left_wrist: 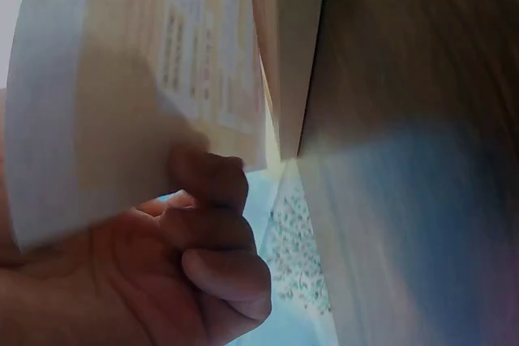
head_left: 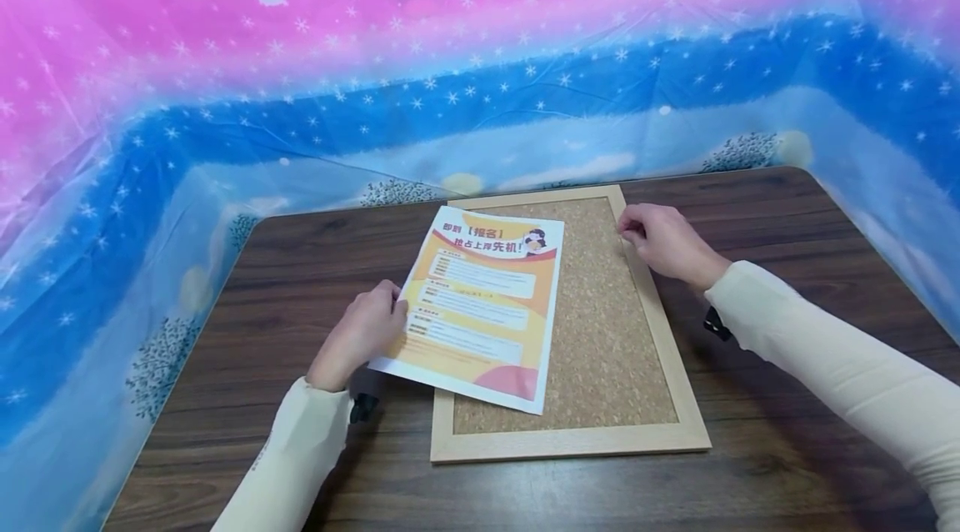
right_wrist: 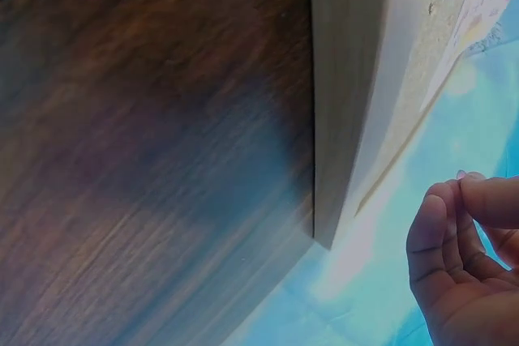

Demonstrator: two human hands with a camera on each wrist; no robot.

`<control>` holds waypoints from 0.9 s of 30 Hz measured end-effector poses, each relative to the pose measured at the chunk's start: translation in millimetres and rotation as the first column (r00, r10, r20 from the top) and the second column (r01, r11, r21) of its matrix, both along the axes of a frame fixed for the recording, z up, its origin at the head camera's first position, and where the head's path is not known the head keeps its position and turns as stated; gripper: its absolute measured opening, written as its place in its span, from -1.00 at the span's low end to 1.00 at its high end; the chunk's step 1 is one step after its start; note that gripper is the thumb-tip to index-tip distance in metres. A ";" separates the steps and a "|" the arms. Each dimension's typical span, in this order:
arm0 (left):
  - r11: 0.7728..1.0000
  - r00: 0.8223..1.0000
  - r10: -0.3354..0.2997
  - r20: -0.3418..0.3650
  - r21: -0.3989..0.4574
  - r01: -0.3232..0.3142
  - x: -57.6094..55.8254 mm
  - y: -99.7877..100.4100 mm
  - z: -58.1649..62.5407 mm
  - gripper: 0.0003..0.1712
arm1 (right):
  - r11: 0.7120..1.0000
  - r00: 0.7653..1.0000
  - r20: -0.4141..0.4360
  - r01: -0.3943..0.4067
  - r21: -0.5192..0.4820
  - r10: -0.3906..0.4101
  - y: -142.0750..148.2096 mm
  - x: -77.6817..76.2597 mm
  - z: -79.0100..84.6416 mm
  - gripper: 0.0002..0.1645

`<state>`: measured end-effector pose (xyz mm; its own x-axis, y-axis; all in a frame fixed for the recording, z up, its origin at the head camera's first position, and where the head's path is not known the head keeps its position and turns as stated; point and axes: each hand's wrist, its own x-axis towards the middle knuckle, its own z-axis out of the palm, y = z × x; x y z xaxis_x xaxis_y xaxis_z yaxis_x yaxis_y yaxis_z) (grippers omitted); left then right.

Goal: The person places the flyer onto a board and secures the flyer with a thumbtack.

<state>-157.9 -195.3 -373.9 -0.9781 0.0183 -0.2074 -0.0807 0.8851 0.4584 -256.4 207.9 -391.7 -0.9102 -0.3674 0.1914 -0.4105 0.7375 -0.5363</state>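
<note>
A printed poster [head_left: 480, 307], orange and white with Chinese text, lies slanted over the left part of a wood-framed cork board [head_left: 600, 323]. Its lower left corner extends past the frame. My left hand [head_left: 365, 328] pinches the poster's left edge; in the left wrist view the sheet [left_wrist: 122, 103] bends up above the curled fingers [left_wrist: 211, 232]. Over the board's upper right frame edge is my right hand [head_left: 667, 244], thumb and fingertips pinched together. In the right wrist view a tiny pale thing [right_wrist: 461, 173] shows at those fingertips, too small to identify.
The board lies on a dark wooden table [head_left: 300, 265], its top near the table's far edge. Behind hangs a pink and blue cloth [head_left: 480, 98] with snowflakes. Both forearms wear cream sleeves [head_left: 825, 348], with dark straps at the wrists.
</note>
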 end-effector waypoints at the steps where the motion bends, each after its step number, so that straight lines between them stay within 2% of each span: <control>1: 1.000 1.000 -0.007 0.002 0.000 0.007 0.7 3.2 -0.5 -0.65 | 1.000 1.000 -0.001 0.000 -0.001 0.000 -0.8 -0.8 0.2 -0.85; 8: 0.998 0.998 -0.059 0.016 -0.008 0.059 3.9 25.7 -4.3 -0.43 | 1.000 1.000 -0.004 0.003 -0.010 -0.003 -9.0 -7.6 0.7 -0.84; 13: 0.993 0.993 -0.114 0.024 0.009 0.114 6.7 39.1 -4.9 -0.37 | 1.000 1.000 0.021 -0.002 -0.014 0.002 -18.0 -13.3 3.3 -0.83; 19: 0.983 0.981 -0.181 0.073 -0.007 0.182 10.1 52.4 -3.1 -0.36 | 0.999 0.998 0.048 -0.027 -0.033 0.028 -32.0 -16.3 9.8 -0.86; 24: 0.972 0.969 -0.235 0.081 -0.003 0.236 10.6 60.9 -3.7 -0.36 | 0.998 0.998 0.041 -0.048 -0.033 0.049 -44.5 -22.4 13.8 -0.86; 27: 0.962 0.958 -0.272 0.089 0.007 0.272 10.2 65.5 -4.8 -0.31 | 0.998 0.996 0.068 -0.052 -0.041 0.055 -52.3 -28.3 15.6 -0.86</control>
<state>-147.7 -129.8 -378.7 -0.9143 0.2797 -0.2931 0.1235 0.8814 0.4559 -284.7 155.6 -376.0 -0.9010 -0.4090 0.1445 -0.4098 0.6934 -0.5927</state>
